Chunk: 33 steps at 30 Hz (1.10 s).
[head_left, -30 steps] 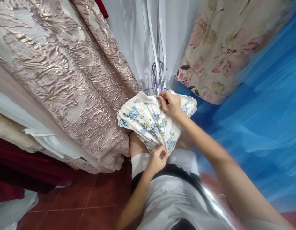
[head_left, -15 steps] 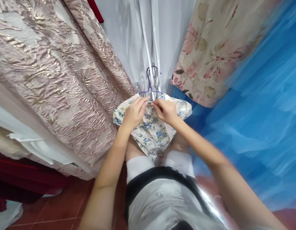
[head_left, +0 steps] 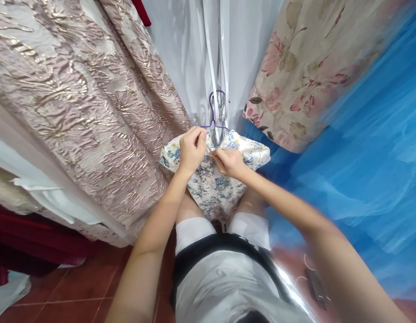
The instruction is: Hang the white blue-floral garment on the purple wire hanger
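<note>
A white blouse with blue and yellow flowers [head_left: 211, 197] hangs in front of my legs on a purple hanger [head_left: 213, 117]. My left hand [head_left: 192, 150] is closed at the left side of its neckline, thumb and fingers pinched on the cloth edge. Slightly lower and to the right, my right hand [head_left: 230, 162] pinches the front opening near the middle. Only a small gap separates the fingertips of the two hands. Whatever fastening lies between the fingers is too small to make out. Both short sleeves spread out sideways past my hands.
Pink-and-gold brocade cloth [head_left: 93, 103] hangs close on the left. White straps [head_left: 224, 63] dangle behind the hanger before white fabric [head_left: 174, 54]. On the right hang a pink-flowered cloth [head_left: 295, 89] and blue sheer fabric [head_left: 372, 179]. The floor [head_left: 73, 291] is red tile.
My left hand has turned and risen slightly, its fingers now curled upward. My right hand has moved a little down. The blouse's neckline has parted more, and its lower hem has drawn up.
</note>
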Motion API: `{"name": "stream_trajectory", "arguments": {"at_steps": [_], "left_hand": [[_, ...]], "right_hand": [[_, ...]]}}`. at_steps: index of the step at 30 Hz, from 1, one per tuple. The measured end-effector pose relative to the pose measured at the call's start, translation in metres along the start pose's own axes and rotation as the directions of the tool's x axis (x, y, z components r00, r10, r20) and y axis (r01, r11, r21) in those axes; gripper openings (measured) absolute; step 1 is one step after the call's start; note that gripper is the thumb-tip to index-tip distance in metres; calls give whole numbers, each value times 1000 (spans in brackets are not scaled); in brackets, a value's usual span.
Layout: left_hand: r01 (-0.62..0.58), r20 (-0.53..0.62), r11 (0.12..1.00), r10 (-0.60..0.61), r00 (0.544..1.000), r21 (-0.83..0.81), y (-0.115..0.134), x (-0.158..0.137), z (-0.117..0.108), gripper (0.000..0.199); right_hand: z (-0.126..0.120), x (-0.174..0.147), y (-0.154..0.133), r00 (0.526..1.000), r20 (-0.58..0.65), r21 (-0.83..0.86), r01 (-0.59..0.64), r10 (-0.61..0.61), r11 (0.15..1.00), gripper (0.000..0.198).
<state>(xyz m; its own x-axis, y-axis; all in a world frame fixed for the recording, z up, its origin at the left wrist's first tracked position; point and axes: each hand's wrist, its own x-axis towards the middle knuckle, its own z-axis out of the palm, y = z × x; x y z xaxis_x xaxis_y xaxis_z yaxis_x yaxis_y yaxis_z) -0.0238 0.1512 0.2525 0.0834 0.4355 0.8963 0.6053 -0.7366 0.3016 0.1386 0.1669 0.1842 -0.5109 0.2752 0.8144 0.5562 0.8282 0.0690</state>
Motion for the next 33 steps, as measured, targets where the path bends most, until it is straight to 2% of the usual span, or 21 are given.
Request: {"name": "stream_trajectory", "arguments": {"at_steps": [4,6,8,11,13,15,19,21,23,26,28,30,33], "left_hand": [[23,-161,997,-11,987,69,-31,16,-19,41],[49,-190,992,-27,981,115,-59,20,-38,44],[130,-199,984,-103,974,123,-89,14,-58,46],[305,-214,952,-293,932,25,-124,-16,-75,49],[400,-210,915,-401,892,-50,-135,-46,-74,53],[444,-205,893,-449,870,-76,-136,-79,-64,54],[546,-104,829,-558,824,-122,-115,-134,-37,47],[588,-26,798,-595,803,-132,-96,-147,-25,41],[580,40,803,-581,813,-139,-71,-148,-16,39],[516,173,838,-490,854,-176,-27,-135,-8,38],[474,277,858,-414,867,-201,2,-124,-6,35],[452,379,864,-351,856,-220,26,-117,-4,32],[476,483,837,-311,818,-268,47,-115,-5,30]], "right_hand": [[7,-33,-16,983,156,62,90,-99,994,28],[4,-50,-27,986,138,154,71,-93,986,23],[-1,-62,-38,996,75,246,18,-37,969,18],[-8,-75,-53,999,14,338,-46,44,940,13],[-8,-82,-61,997,28,389,-79,73,918,13],[-6,-91,-68,992,71,446,-125,104,886,14],[-3,-109,-76,959,227,494,-265,171,828,14],[-4,-114,-77,916,340,455,-358,212,816,15],[-6,-115,-77,859,427,422,-466,283,778,16],[-12,-110,-78,800,451,491,-593,396,638,14],[-17,-103,-81,793,432,573,-609,430,548,34],[-22,-96,-85,778,463,632,-625,424,457,48],[-30,-88,-91,701,574,660,-702,423,268,38]]}}
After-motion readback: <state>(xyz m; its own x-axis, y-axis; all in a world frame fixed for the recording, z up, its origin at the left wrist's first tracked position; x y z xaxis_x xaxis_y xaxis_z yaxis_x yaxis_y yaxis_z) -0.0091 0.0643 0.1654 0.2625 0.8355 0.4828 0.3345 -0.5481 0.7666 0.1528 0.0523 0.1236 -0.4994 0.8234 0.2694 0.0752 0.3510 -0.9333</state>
